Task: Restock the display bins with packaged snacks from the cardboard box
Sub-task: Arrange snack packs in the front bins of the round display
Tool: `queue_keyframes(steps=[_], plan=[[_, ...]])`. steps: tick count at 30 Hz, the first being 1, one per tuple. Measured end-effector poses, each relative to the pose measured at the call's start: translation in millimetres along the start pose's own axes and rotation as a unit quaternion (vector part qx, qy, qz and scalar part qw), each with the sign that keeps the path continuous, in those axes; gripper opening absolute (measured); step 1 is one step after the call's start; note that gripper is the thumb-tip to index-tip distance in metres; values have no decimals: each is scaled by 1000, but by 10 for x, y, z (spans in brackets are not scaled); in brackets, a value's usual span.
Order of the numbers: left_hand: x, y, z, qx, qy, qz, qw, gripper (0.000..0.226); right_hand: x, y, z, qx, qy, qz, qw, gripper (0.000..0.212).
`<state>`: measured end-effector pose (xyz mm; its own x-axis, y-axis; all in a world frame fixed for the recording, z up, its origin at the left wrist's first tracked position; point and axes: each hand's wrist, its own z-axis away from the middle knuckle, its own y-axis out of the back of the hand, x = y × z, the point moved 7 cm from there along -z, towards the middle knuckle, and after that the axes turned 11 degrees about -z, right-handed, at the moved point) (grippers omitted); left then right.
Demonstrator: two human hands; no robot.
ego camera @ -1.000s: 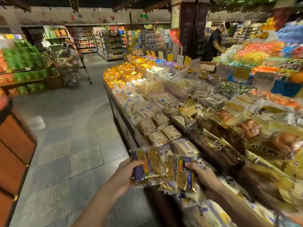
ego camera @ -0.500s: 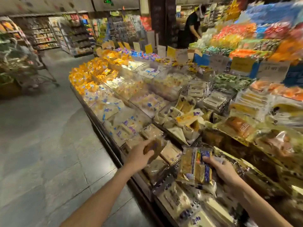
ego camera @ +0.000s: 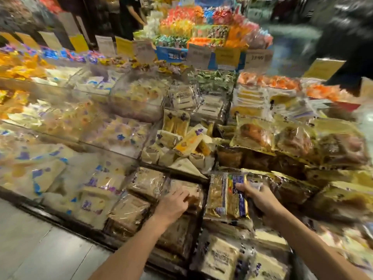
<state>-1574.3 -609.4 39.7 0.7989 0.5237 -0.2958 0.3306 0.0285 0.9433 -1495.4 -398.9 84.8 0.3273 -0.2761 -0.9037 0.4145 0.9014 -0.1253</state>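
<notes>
My right hand [ego camera: 260, 201] grips a stack of blue-and-gold snack packets [ego camera: 227, 196], held upright over the front bins. My left hand [ego camera: 174, 203] reaches into a front bin and its fingers curl on a clear-wrapped brown cake packet [ego camera: 191, 194]. More brown packets [ego camera: 148, 183] lie in that bin. The cardboard box is out of sight. The whole picture is smeared by motion.
The display stand's black front edge [ego camera: 66, 221] runs along the grey aisle floor [ego camera: 30, 245]. Bins of yellow, white and gold packets fill the stand. Price cards [ego camera: 198, 55] stand at the back before heaped candy. A person in black [ego camera: 131, 15] stands far behind.
My view has swung right and closer to the bins. My left hand, which shared the packet stack a second ago, has let go and reached into the brown-packet bin. My right hand keeps the stack.
</notes>
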Motion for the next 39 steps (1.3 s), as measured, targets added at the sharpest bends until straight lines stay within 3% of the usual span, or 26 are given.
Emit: queue_keyframes(steps=[3,7,9,11,13,14,16,18,23,26,30,33,34,37,39], plan=[[-124,-148,-49,-33,19,33,999,45,19,-88,60,35,1,-37,999,17],[-235,-400,4,-174,12,109,979,37,87,-208,70,62,-6,-70,996,18],[-342,-325,-5,-216,53,206,953,34,65,-336,84,62,1,-80,995,17],[-552,-199,-65,-205,156,392,883,29,45,-475,76,49,6,-95,994,17],[-746,-45,-66,-181,244,570,763,25,19,-625,67,33,8,-97,995,16],[-805,49,-60,-173,264,634,706,27,18,-700,48,27,13,-95,995,21],[-876,239,1,-184,265,692,646,33,21,-850,4,17,16,-88,996,28],[-938,362,116,-208,258,703,629,36,-5,-1040,-19,0,21,-97,995,21],[-1137,292,418,-218,286,692,625,43,47,-1464,-17,-55,8,-98,994,37],[-1219,267,556,-203,308,717,592,41,92,-1533,-5,-39,8,-84,996,36],[-1339,326,660,-148,310,720,603,33,132,-1456,-22,-17,17,-40,999,35],[-1489,316,695,-91,321,678,655,34,134,-1297,-16,9,20,-11,1000,32],[-1537,338,701,-70,314,647,691,37,137,-1233,-10,19,19,-13,1000,31],[-1518,535,693,-6,213,444,870,37,163,-1032,26,49,19,-27,998,27],[-1286,519,707,7,107,343,933,40,195,-892,43,75,21,-36,996,25]])
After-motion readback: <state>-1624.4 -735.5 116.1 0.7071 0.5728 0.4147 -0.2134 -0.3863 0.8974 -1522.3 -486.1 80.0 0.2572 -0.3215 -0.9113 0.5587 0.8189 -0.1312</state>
